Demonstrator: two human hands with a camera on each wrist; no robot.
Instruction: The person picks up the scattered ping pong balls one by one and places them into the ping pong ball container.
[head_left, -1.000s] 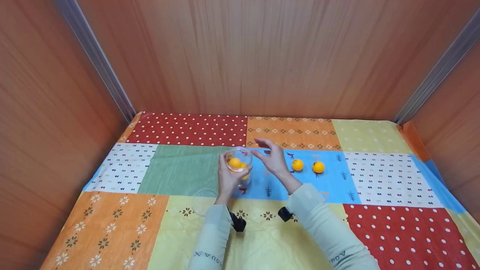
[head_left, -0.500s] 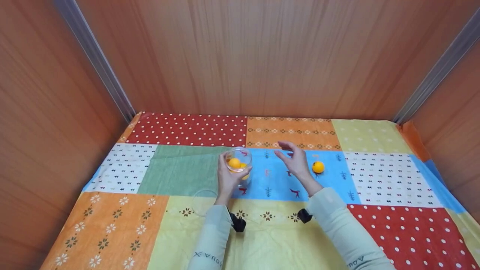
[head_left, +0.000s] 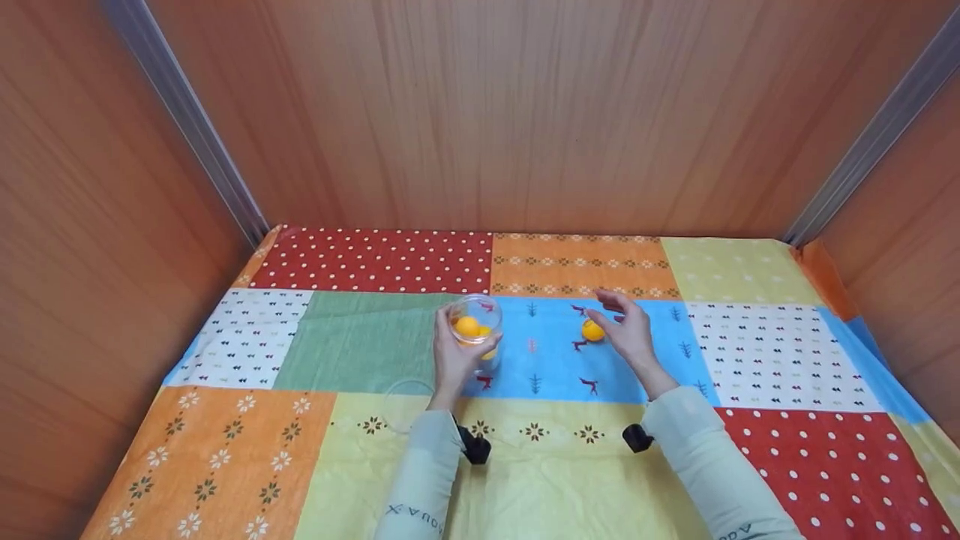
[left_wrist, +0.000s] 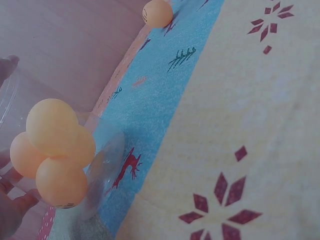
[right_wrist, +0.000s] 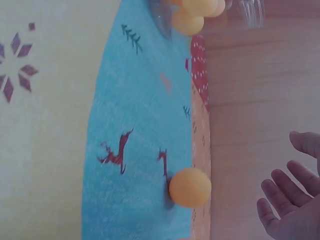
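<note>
My left hand [head_left: 454,360] grips a clear jar [head_left: 478,304], thumb and fingers around its side, its mouth tilted up. Several orange table tennis balls [left_wrist: 55,127] lie bunched inside it. To the right, another orange ball [head_left: 592,330] lies on the blue patch of the cloth, and it also shows as a lone ball [right_wrist: 190,187] in the right wrist view. My right hand [head_left: 631,330] hovers just right of this ball, fingers loosely spread and holding nothing. The spot where a second loose ball lay is hidden by the right hand in the head view.
A thin, clear round lid [head_left: 409,405] lies on the patchwork tablecloth [head_left: 360,337], left of the left wrist. Wood-grain panels [head_left: 525,112] stand behind and at both sides. Black wrist cameras [head_left: 474,444] hang beneath the forearms.
My right hand has moved away from the jar, rightward past the nearer loose ball, which is uncovered again. The farther ball is now out of sight. My left hand and the jar stay put.
</note>
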